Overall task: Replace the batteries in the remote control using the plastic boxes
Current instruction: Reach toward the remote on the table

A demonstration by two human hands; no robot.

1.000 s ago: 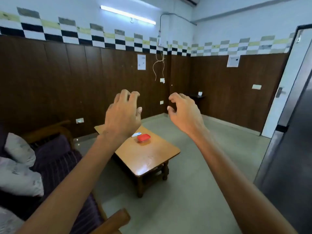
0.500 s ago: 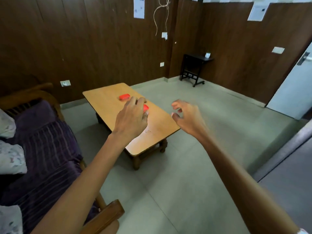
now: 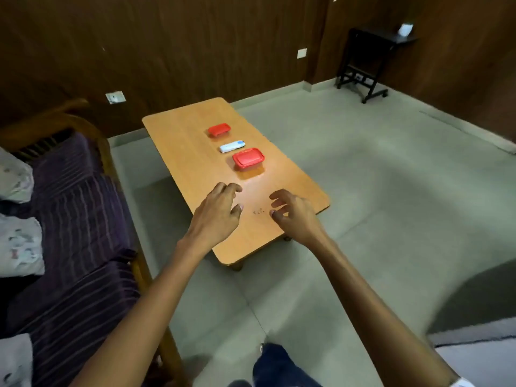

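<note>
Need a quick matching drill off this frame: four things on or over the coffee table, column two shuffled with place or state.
Column 1
1. nearer red box
2. farther red box
3. remote control
4. left hand

Column 2
A. white, lying between the two boxes
B. fingers spread, holding nothing, over the near end of the table
C. lid on, the one closest to the hands
D. lid on, toward the far end of the table

Pairs: 1-C, 2-D, 3-A, 4-B
</note>
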